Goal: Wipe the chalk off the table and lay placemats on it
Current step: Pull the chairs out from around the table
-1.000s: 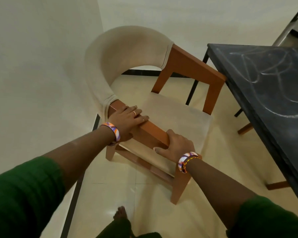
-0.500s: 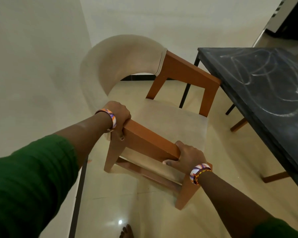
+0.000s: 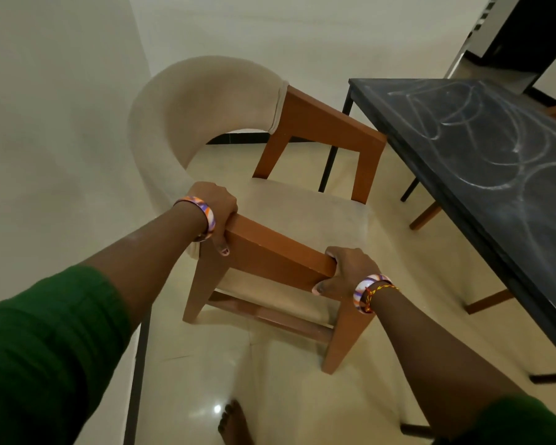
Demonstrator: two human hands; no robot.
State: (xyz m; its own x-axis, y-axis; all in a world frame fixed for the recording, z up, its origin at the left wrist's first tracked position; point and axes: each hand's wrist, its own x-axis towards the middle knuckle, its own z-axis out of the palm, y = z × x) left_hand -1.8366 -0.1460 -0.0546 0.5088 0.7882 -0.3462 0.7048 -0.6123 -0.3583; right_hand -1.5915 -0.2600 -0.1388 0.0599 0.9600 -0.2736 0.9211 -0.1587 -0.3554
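Left hand [image 3: 213, 209] and right hand [image 3: 347, 268]: both curled round the near wooden armrest [image 3: 280, 248] of a beige upholstered armchair [image 3: 203, 110], one at each end. Black table [image 3: 482, 175], chalk scribbles [image 3: 482, 123] across its top: right of the chair, untouched.

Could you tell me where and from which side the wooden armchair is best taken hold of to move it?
Probably the near armrest, taken from above at both ends, as the left hand and right hand do now. It is a straight, flat-sided wooden bar that fingers can wrap, whereas the padded back of the chair is broad and curved.
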